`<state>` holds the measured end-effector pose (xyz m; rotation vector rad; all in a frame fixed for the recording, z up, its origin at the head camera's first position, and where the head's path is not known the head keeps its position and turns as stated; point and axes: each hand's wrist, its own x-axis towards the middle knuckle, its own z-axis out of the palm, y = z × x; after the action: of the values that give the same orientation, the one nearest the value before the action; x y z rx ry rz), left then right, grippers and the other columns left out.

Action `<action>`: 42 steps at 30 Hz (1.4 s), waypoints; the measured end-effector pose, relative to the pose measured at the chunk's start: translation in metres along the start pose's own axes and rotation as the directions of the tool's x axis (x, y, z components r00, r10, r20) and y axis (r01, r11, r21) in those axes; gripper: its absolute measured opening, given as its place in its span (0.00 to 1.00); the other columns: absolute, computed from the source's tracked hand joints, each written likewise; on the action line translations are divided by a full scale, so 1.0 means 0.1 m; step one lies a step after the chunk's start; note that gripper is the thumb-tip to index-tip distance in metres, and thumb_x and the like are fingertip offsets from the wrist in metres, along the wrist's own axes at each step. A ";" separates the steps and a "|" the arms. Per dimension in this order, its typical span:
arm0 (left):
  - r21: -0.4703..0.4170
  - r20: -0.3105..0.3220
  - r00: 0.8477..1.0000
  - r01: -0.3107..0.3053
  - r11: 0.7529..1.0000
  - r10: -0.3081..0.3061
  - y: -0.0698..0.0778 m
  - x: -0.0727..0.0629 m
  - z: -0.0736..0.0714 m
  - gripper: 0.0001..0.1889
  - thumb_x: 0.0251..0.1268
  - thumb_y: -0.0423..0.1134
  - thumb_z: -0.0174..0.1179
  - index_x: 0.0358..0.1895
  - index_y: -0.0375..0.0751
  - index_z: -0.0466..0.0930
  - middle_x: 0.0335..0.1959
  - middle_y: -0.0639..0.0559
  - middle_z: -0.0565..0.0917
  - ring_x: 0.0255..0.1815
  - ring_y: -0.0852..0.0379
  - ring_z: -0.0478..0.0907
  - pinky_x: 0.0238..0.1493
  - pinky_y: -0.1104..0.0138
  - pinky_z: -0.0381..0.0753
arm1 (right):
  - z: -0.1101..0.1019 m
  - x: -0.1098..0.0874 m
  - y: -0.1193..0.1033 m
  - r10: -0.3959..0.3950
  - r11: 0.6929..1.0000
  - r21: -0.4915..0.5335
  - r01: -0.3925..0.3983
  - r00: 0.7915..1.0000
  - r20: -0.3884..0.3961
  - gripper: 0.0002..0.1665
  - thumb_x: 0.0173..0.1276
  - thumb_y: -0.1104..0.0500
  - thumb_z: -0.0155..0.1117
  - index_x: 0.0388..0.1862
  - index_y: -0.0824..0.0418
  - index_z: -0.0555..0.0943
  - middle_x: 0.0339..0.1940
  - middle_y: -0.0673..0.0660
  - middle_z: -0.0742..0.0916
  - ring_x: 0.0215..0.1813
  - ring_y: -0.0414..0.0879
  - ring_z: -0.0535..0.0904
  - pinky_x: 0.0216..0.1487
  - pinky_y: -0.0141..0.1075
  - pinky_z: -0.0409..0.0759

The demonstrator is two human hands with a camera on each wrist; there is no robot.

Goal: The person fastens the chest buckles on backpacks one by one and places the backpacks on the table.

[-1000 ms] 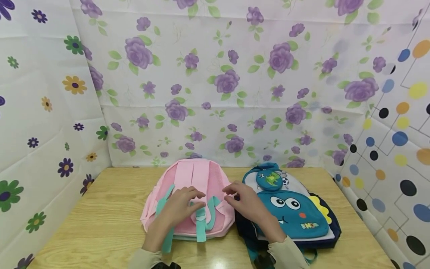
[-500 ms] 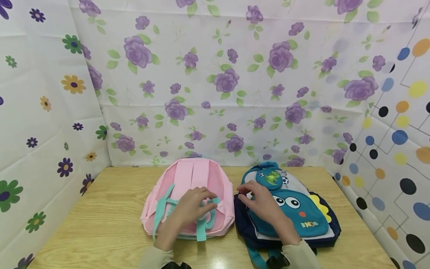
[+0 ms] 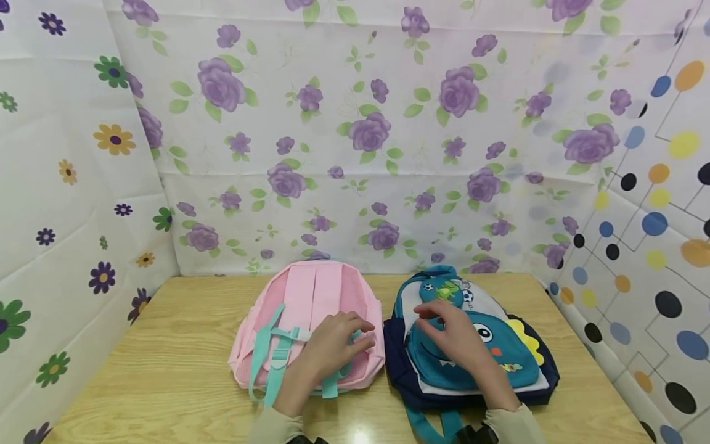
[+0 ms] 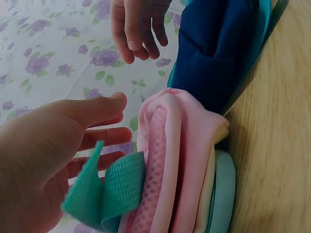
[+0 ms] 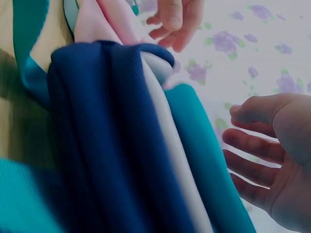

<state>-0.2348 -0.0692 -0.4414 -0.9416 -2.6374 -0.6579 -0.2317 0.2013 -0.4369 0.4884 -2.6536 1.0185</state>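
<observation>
On the left of the table lies a pink backpack (image 3: pixel 299 290), its back panel and teal straps (image 3: pixel 280 354) facing up. Over its right half hovers my left hand (image 3: pixel 333 345), fingers loosely bent and holding nothing; the left wrist view shows a gap between that hand (image 4: pixel 53 150) and the pink fabric (image 4: pixel 194 126). To the right lies a blue dinosaur backpack (image 3: pixel 466 370) with a round teal pouch (image 3: pixel 438 291) near its top. My right hand (image 3: pixel 457 333) hovers above its front pocket, fingers relaxed; the right wrist view shows it apart from the teal pocket (image 5: pixel 209 160).
Both backpacks lie side by side on a wooden table (image 3: pixel 166 345). A purple rose-patterned cloth (image 3: pixel 344 123) hangs behind it. Flower-patterned cloth (image 3: pixel 66 203) borders the left side, and dotted cloth (image 3: pixel 638 246) the right. Teal straps (image 3: pixel 435 425) trail from the blue backpack toward the front.
Both hands have moved to the right, the left across the pink backpack and the right farther over the blue one. More of the pink backpack's left teal straps shows now.
</observation>
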 end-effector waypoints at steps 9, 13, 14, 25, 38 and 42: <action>-0.003 -0.008 0.999 -0.039 0.999 0.039 0.14 0.10 0.08 0.13 0.66 0.49 0.65 0.48 0.49 0.87 0.40 0.57 0.86 0.39 0.58 0.79 0.44 0.63 0.77 | -0.17 -0.06 0.19 -0.012 1.000 -0.019 0.012 1.000 -0.016 0.13 0.71 0.57 0.65 0.53 0.55 0.83 0.48 0.54 0.86 0.48 0.50 0.83 0.47 0.51 0.81; -0.024 0.022 0.999 -0.024 0.999 0.025 0.21 0.14 0.12 0.13 0.67 0.49 0.64 0.49 0.49 0.87 0.41 0.57 0.86 0.40 0.59 0.78 0.44 0.65 0.76 | -0.26 -0.08 0.28 0.033 0.999 -0.018 -0.033 0.999 -0.005 0.17 0.71 0.56 0.65 0.56 0.58 0.82 0.51 0.57 0.86 0.51 0.51 0.83 0.50 0.52 0.80; -0.023 0.031 0.999 -0.020 1.000 0.021 0.22 0.15 0.13 0.14 0.67 0.50 0.64 0.50 0.49 0.87 0.41 0.57 0.86 0.40 0.59 0.78 0.44 0.65 0.76 | -0.28 -0.09 0.30 0.042 0.999 -0.017 -0.042 0.999 -0.002 0.17 0.71 0.56 0.65 0.57 0.58 0.82 0.51 0.57 0.86 0.51 0.51 0.82 0.50 0.52 0.80; 0.064 0.057 0.998 -0.037 0.997 0.033 0.37 0.24 0.23 0.14 0.67 0.52 0.63 0.51 0.52 0.86 0.47 0.58 0.86 0.45 0.56 0.79 0.46 0.65 0.77 | -0.47 -0.12 0.49 0.110 0.993 -0.039 -0.108 0.993 0.039 0.20 0.71 0.56 0.65 0.60 0.59 0.80 0.53 0.57 0.85 0.54 0.53 0.81 0.53 0.51 0.80; 0.020 0.132 0.991 -0.031 0.999 0.028 0.55 0.38 0.35 0.15 0.69 0.50 0.62 0.53 0.49 0.85 0.44 0.57 0.84 0.46 0.59 0.79 0.50 0.67 0.79 | -0.69 -0.19 0.66 0.179 0.983 -0.048 -0.178 0.983 0.026 0.22 0.73 0.53 0.63 0.62 0.61 0.78 0.56 0.62 0.84 0.56 0.57 0.80 0.57 0.55 0.79; 0.018 0.150 0.989 0.004 1.000 -0.007 0.60 0.40 0.39 0.16 0.69 0.49 0.62 0.54 0.47 0.85 0.43 0.55 0.83 0.44 0.59 0.78 0.49 0.68 0.80 | -0.74 -0.20 0.75 0.177 0.982 -0.060 -0.176 0.984 0.012 0.23 0.73 0.53 0.63 0.62 0.62 0.78 0.56 0.63 0.84 0.56 0.58 0.80 0.56 0.54 0.79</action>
<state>-0.2293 0.0124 -0.4400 -1.0164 -2.7723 -0.5857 -0.2344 0.3083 -0.4354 0.2536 -2.7738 0.9843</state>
